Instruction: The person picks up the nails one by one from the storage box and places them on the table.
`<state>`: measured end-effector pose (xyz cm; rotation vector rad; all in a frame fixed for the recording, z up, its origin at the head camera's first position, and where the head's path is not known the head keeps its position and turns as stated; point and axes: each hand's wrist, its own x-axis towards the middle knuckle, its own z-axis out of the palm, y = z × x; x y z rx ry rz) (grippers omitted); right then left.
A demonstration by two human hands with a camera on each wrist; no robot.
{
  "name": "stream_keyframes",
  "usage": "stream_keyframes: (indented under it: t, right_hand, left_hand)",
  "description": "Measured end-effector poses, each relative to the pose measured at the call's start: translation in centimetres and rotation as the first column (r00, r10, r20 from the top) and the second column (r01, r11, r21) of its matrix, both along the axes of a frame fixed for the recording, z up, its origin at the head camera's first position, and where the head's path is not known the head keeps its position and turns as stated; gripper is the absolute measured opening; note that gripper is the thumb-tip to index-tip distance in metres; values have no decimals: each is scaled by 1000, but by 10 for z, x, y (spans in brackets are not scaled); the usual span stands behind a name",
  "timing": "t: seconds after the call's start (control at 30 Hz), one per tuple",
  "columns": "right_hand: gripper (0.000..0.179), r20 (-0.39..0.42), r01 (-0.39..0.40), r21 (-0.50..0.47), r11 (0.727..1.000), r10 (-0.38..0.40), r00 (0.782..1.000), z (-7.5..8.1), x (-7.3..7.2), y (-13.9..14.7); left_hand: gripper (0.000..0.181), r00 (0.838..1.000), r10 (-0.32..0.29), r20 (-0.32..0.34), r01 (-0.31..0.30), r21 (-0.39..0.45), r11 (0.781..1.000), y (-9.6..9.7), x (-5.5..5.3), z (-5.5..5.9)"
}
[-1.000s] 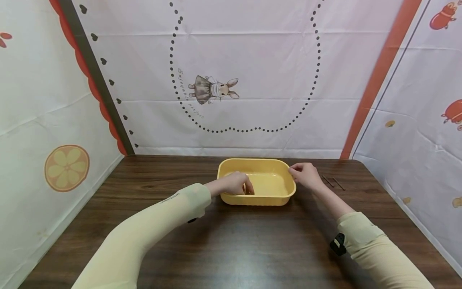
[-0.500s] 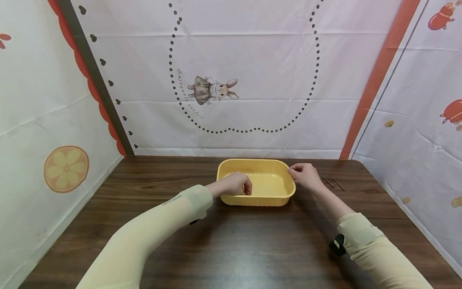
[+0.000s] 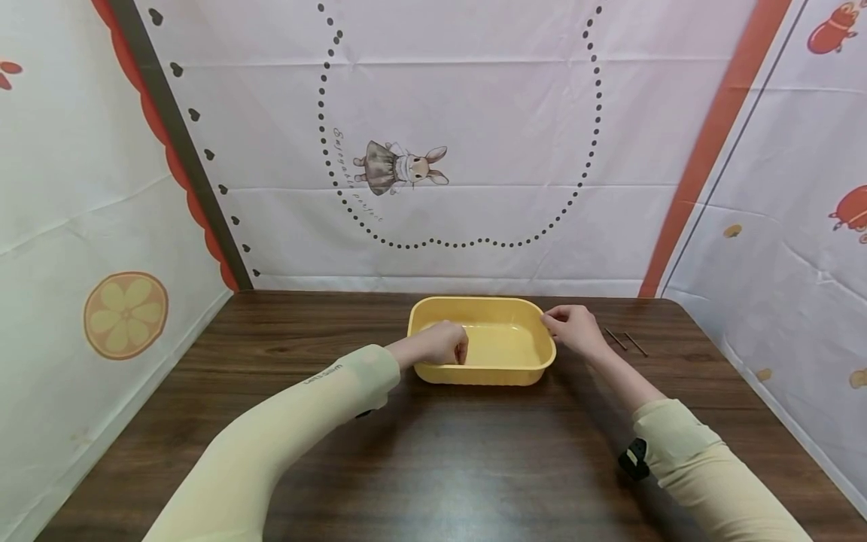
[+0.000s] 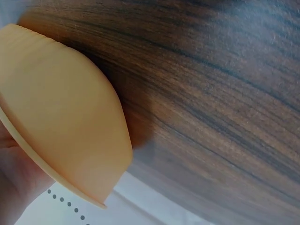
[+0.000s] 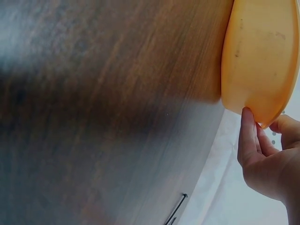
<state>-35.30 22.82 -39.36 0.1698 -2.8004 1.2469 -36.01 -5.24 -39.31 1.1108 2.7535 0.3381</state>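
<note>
A yellow plastic basin (image 3: pixel 508 346) with rounded corners sits on the brown table. My left hand (image 3: pixel 442 343) reaches over its near left rim, fingers curled down toward the basin's floor; I cannot tell whether they hold anything. In the left wrist view, the basin's outer wall (image 4: pixel 65 103) hides most of that hand (image 4: pixel 21 173). At the right end, my right hand (image 3: pixel 570 327) pinches the rim. The right wrist view shows the fingers of that hand (image 5: pixel 267 159) against the outside of the basin (image 5: pixel 258 56), with the thumb at the rim.
Two long, thin nails (image 3: pixel 635 345) lie on the table to the right of my right hand. One nail (image 5: pixel 177 208) shows its flat head in the right wrist view. A printed white cloth (image 3: pixel 474 150) hangs behind the table (image 3: pixel 460 452) and along both sides.
Inside the basin, the left hand's fingers have drawn closer together and shifted slightly left. The right hand keeps its grip on the rim, and the basin stays in place.
</note>
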Motion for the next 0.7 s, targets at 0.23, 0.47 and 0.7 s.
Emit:
stream_keyframes:
  t: [0.23,0.47,0.7]
  right_hand:
    - [36,-5,2,-5,1000,-2,1000,-1,-1,0]
    - [35,2,9,-5,1000,-9,1000,-1,0,0]
    - [35,-1,2,3,1000,-2,1000,-1,1,0]
  left_hand:
    - [17,996,43,-74,-48,-73,996,0,-3,3]
    - [19,987,73,-144,-90,-111,990,0,-4,4]
    - [28,972,105,-212,-141,-160,977,0,-3,7]
